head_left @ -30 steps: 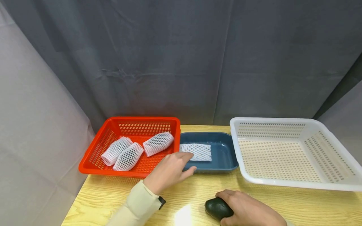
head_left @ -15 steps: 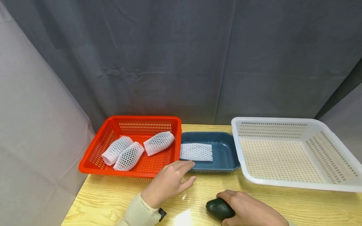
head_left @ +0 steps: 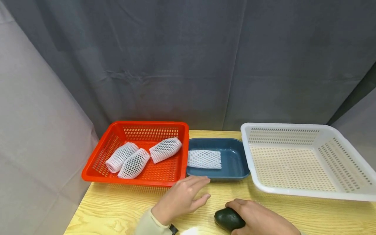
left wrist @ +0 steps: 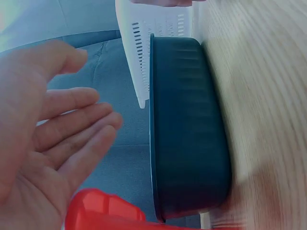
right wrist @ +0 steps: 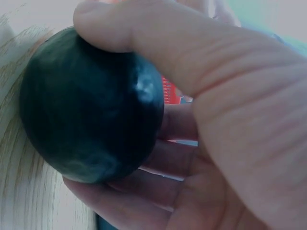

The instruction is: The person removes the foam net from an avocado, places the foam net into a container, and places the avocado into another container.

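My right hand grips a dark green avocado low over the table near the front edge. In the right wrist view, thumb and fingers wrap around the avocado. My left hand holds nothing; its fingers are relaxed and its thumb is apart, just in front of the blue tray. The left wrist view shows the bare palm beside the tray's wall. Flat white foam netting lies inside the tray on its left side.
To the left stands a red basket with white foam net sleeves, one of them on its right side. A white basket stands on the right. Behind them hangs a grey curtain. The wooden table extends in front.
My left hand has drawn back from over the blue tray's front edge toward me and slightly right. The right hand stays in place with the avocado.
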Tool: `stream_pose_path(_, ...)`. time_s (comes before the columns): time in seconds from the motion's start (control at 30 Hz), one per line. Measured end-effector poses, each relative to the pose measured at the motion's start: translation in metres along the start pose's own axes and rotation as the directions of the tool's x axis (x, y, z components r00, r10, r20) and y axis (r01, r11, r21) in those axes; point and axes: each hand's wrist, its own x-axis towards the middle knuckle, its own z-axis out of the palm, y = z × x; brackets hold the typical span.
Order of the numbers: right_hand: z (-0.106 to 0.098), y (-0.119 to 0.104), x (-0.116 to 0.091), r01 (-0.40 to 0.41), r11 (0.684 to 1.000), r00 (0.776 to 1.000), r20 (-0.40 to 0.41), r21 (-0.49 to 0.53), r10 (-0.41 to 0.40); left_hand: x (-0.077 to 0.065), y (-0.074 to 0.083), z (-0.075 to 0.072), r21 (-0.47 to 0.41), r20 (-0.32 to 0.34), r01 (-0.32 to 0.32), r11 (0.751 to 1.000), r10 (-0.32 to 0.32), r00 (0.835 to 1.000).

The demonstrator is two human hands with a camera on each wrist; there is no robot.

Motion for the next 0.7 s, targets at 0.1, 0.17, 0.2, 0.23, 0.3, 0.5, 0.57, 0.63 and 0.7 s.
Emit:
stream_pose_path(0.1, 0.0000, 0.0004, 0.0002, 0.006, 1.000, 1.000, 0.000, 0.011, -0.006, -0.0007, 0.0033, 0.0005, 0.012, -0.021, -0.037, 0.999, 0.037, 0.999)
stream_pose_path(0.17, -0.0004, 0.0004, 0.0000, 0.015, 1.000, 1.000, -0.005, 0.009, -0.015, -0.0007, 0.0051, -0.0002, 0.007, -0.026, -0.051, 0.999, 0.051, 0.998)
stream_pose_path(0.2, -0.0007, 0.0003, -0.0002, 0.020, 1.000, 1.000, -0.007, 0.006, -0.020, -0.0005, 0.0059, -0.0006, 0.007, -0.026, -0.054, 0.999, 0.054, 0.998)
stream_pose_path(0.23, -0.0010, 0.0003, -0.0003, 0.027, 1.000, 1.000, -0.011, 0.003, -0.027, -0.0003, 0.0064, -0.0010, 0.005, -0.024, -0.051, 0.999, 0.051, 0.998)
stream_pose_path(0.3, -0.0015, 0.0001, -0.0007, 0.040, 0.999, 0.999, -0.020, -0.006, -0.040, -0.0004, 0.0070, -0.0014, 0.008, -0.018, -0.046, 0.999, 0.046, 0.999)
stream_pose_path(0.5, -0.0040, 0.0008, -0.0016, 0.049, 0.999, 0.998, -0.025, -0.010, -0.049, -0.0004, 0.0061, 0.0039, 0.025, 0.011, -0.065, 0.998, 0.065, 0.998)
stream_pose_path(0.57, -0.0048, 0.0019, -0.0015, 0.044, 0.999, 0.999, -0.020, -0.003, -0.045, -0.0003, 0.0057, 0.0058, 0.036, 0.016, -0.068, 0.997, 0.067, 0.998)
stream_pose_path(0.63, -0.0059, 0.0027, -0.0015, 0.036, 0.999, 0.999, -0.018, 0.000, -0.036, -0.0004, 0.0055, 0.0070, 0.042, 0.020, -0.066, 0.997, 0.065, 0.998)
stream_pose_path(0.7, -0.0071, 0.0034, -0.0017, 0.021, 1.000, 1.000, -0.015, 0.005, -0.021, -0.0008, 0.0056, 0.0074, 0.042, 0.027, -0.061, 0.997, 0.060, 0.998)
